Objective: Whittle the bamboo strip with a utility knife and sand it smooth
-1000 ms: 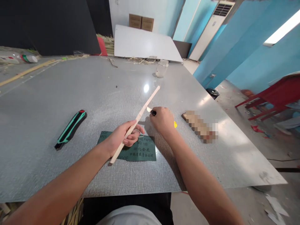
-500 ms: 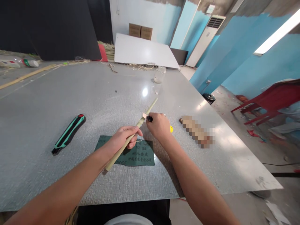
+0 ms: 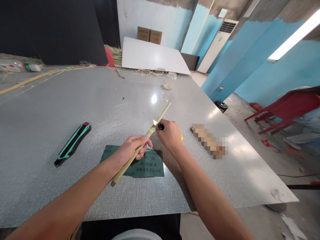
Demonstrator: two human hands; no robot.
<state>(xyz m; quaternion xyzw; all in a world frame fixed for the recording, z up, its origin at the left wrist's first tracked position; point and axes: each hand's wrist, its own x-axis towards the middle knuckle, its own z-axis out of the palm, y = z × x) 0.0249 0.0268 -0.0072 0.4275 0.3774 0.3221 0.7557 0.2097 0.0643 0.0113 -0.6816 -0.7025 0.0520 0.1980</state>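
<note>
1. Stick point(image 3: 151, 131) held above grey table point(image 3: 100, 96), slanting from near left to far right, partly over green sandpaper point(image 3: 150, 168).
2. Left hand point(image 3: 136, 146): fingers closed around stick, near mid-length.
3. Right hand point(image 3: 170, 135): fist clamped on small knife point(image 3: 161, 126), black part by thumb; blade against stick, beyond left hand.
4. Sandpaper flat on table, under left hand.
5. Box cutter point(image 3: 73, 143), black and green, lying left of sandpaper, well apart.
6. Pixelated item point(image 3: 208, 141) right of right hand, can't identify.
7. Clear jar point(image 3: 170, 81) past stick's far end.
</note>
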